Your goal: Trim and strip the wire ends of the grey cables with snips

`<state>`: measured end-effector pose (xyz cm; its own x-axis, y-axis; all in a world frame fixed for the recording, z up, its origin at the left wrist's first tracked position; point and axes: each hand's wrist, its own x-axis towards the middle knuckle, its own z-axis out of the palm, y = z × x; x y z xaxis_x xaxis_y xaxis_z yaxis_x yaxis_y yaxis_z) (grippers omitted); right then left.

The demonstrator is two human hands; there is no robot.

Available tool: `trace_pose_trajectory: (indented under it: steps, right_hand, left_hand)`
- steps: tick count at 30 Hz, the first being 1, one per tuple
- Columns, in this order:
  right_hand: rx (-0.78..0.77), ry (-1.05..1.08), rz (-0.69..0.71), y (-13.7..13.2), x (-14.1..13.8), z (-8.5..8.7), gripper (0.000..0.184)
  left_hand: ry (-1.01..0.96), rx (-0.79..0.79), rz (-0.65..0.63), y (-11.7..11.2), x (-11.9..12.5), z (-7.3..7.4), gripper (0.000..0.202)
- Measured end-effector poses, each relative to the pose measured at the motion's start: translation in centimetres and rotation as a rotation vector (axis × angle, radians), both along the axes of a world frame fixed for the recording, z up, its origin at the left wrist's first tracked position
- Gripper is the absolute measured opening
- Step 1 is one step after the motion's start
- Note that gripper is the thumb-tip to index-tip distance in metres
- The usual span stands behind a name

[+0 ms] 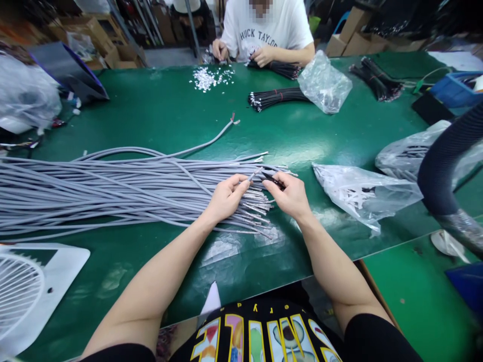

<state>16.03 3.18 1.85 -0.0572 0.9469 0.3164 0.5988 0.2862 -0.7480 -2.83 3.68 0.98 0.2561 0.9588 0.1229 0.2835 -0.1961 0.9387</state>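
Observation:
A thick bundle of grey cables (143,188) lies across the green table, its stripped ends pointing right. Between the thumb and fingers of my left hand (227,197) is the end of one grey cable (254,174), raised over the others. My right hand (290,195) is closed around a small black cutting tool (273,180), whose tip is close to that cable end. Whether the tip touches the cable is too small to tell. One cable with a split, reddish end (233,120) sticks out beyond the bundle.
Right of my hands lies a clear plastic bag (362,193) of white pieces, near a thick black hose (437,166). A white fan (56,281) is at the left edge. Across the table, a person (267,35) handles black cables near a bundle (279,97) and scattered white bits (206,79).

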Motion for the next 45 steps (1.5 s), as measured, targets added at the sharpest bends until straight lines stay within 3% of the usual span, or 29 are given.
trace_pose_trajectory:
  steps: [21,28,34,45]
  right_hand:
    - [0.017,0.029,0.012,-0.4,-0.8,-0.1,0.03]
    - [0.057,-0.007,-0.011,-0.4,-1.1,0.0,0.03]
    - [0.073,-0.131,-0.016,-1.0,-1.3,0.6,0.027]
    - [0.05,-0.137,-0.012,-0.9,-1.3,0.6,0.026]
  left_hand:
    - [0.118,0.07,-0.03,0.0,0.0,-0.1,0.034]
    - [0.068,-0.055,-0.071,0.2,-0.4,0.5,0.041]
    - [-0.016,-0.151,-0.205,0.7,-0.7,0.7,0.037]
    - [0.018,-0.033,-0.128,1.1,-0.1,-0.2,0.034]
